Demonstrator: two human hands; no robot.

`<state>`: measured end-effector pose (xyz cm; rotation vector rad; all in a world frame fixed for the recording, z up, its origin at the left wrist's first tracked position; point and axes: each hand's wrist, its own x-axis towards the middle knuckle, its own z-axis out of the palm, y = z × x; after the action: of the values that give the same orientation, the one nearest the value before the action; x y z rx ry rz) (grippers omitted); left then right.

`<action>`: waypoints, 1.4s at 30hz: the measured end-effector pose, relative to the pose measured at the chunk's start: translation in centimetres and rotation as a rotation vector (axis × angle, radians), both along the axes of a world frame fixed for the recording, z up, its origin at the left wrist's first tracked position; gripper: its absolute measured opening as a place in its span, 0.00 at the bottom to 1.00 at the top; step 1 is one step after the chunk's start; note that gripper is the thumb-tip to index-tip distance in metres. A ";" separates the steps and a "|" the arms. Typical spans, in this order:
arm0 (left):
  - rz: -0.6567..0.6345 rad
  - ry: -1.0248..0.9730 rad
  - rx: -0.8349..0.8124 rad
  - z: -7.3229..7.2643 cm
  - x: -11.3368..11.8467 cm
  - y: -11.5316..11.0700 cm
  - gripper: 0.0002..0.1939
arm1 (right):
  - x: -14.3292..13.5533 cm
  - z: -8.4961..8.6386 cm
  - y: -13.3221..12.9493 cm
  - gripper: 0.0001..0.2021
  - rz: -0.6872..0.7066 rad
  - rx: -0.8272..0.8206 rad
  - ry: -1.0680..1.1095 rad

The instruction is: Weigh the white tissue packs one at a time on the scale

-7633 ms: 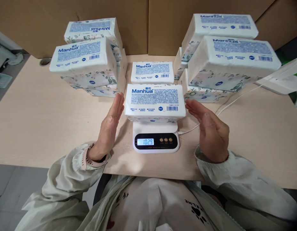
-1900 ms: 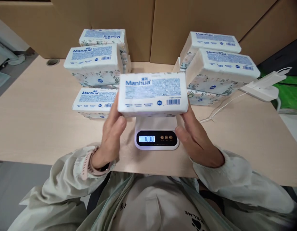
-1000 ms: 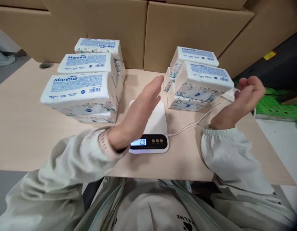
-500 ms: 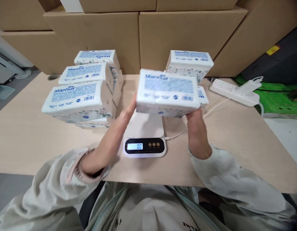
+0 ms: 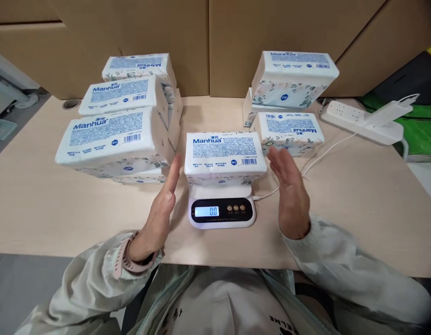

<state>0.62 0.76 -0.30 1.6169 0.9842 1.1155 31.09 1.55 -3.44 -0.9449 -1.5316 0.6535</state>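
Observation:
A white-and-blue pack of tissues (image 5: 225,154) rests on the white digital scale (image 5: 220,191), hiding most of its platform. The lit display reads 0.0. My left hand (image 5: 161,211) is held upright with straight fingers just left of the pack, apart from it. On the other side, my right hand (image 5: 291,193) stands with fingers stretched out, a small gap between it and the pack. Neither hand holds anything.
Stacked tissue packs (image 5: 112,132) stand to the left. More packs (image 5: 295,70) are at the back right, with a single pack (image 5: 288,132) in front. A white power strip (image 5: 361,122) lies at right, and cardboard boxes (image 5: 138,42) line the back.
The tissue pack that both hands held above the scale has come down onto it. Both hands have let go and moved apart. My view has tilted downward.

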 end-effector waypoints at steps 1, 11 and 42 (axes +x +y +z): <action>-0.009 -0.010 0.006 -0.1 -0.1 0.2 0.34 | 0.1 0.0 -0.1 0.30 -0.041 0.007 0.020; -0.067 -0.099 -0.073 0.1 -0.3 0.6 0.37 | -0.3 0.5 -0.3 0.28 -0.186 0.013 0.127; -0.053 -0.126 -0.045 0.8 0.3 0.3 0.34 | -0.8 0.9 0.1 0.23 -0.344 0.040 0.127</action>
<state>0.93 1.04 0.52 1.5096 0.8737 1.1371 30.31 1.66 -2.57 -1.0839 -1.2276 0.4262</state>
